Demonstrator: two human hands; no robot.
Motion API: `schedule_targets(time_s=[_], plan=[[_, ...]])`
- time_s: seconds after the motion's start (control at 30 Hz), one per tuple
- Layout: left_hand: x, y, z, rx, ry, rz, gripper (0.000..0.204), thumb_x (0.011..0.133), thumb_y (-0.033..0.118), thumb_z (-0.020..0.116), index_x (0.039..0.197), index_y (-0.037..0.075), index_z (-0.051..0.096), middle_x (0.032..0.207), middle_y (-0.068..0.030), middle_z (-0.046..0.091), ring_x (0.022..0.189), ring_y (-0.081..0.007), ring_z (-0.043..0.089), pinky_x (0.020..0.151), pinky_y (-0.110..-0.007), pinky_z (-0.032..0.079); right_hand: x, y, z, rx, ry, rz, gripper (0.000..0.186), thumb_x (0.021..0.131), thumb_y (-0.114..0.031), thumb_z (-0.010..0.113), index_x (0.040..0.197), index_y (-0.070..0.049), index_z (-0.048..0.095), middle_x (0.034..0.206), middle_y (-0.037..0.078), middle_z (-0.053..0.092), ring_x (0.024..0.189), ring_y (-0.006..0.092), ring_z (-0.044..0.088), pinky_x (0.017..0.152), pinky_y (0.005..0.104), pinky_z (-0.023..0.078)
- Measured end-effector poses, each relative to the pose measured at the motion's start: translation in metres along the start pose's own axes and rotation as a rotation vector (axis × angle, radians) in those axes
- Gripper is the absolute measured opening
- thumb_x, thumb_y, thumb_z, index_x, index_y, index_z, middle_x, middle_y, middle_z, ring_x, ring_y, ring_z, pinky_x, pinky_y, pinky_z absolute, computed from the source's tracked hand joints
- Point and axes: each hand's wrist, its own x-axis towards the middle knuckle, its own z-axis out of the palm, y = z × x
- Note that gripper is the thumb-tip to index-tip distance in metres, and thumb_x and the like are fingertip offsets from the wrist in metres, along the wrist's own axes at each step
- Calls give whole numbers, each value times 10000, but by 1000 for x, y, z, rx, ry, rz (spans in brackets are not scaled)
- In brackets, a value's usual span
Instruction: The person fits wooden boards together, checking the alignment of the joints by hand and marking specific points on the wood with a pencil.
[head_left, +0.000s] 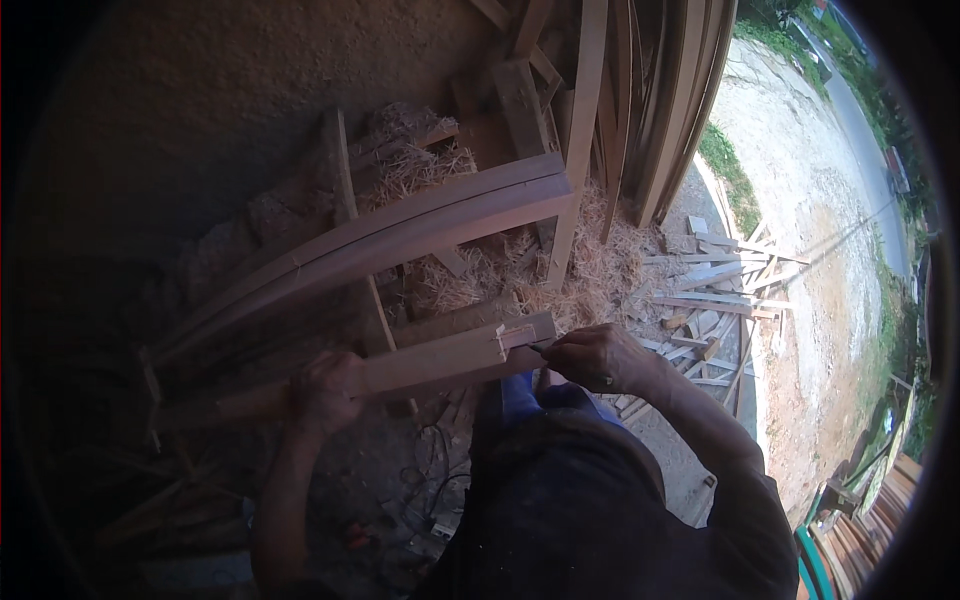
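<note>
A long pale wooden beam [430, 362] runs across in front of me, with a pale, rough-edged cut or mark [512, 338] near its right end. My left hand [327, 388] is closed around the beam toward its left part. My right hand [600, 358] is closed on a slim dark tool [540, 348], whose tip is at the cut; what kind of tool it is, I cannot tell. Two more beams [420, 225] lie side by side beyond, over a wooden cross piece [342, 160].
Upright planks [665, 100] lean at the back. Curly shavings [460, 280] and scattered offcuts [730, 270] cover the ground. Cables [435, 470] lie below left. A bright yard [810, 160] and road are at right. Stacked boards and a green frame [812, 555] stand at lower right.
</note>
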Motion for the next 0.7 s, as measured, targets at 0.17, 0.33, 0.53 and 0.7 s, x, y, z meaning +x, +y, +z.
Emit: schedule_targets(time_s=[0.17, 0.33, 0.53, 0.7], plan=[[1, 4, -4, 10, -21, 21, 301, 742, 277, 840, 944, 153, 655, 912, -94, 701, 894, -359, 699, 738, -509, 553, 13, 4, -3, -42, -40, -45, 145, 923, -162, 663, 1036, -71, 649, 814, 93, 654, 758, 289, 713, 630, 418, 574], [0, -2, 0, 13, -21, 24, 321, 750, 291, 841, 961, 147, 646, 898, -100, 695, 901, -365, 691, 735, -519, 548, 23, 4, -5, -122, -107, -72, 91, 907, -145, 660, 962, -79, 629, 777, 83, 631, 733, 279, 707, 614, 421, 569], [-2, -5, 1, 28, 16, 72, 364, 718, 334, 871, 946, 143, 663, 871, -113, 673, 845, -369, 687, 714, -502, 554, 30, 10, -1, -164, -147, -171, 90, 887, -149, 654, 948, -90, 625, 745, 66, 598, 701, 266, 694, 579, 398, 556], [1, -5, -3, 12, 7, 80, 373, 704, 328, 879, 943, 141, 663, 861, -121, 662, 839, -376, 687, 719, -504, 556, 33, 6, -5, -146, -149, -140, 90, 876, -152, 659, 924, -93, 611, 744, 65, 585, 676, 258, 680, 563, 392, 548]])
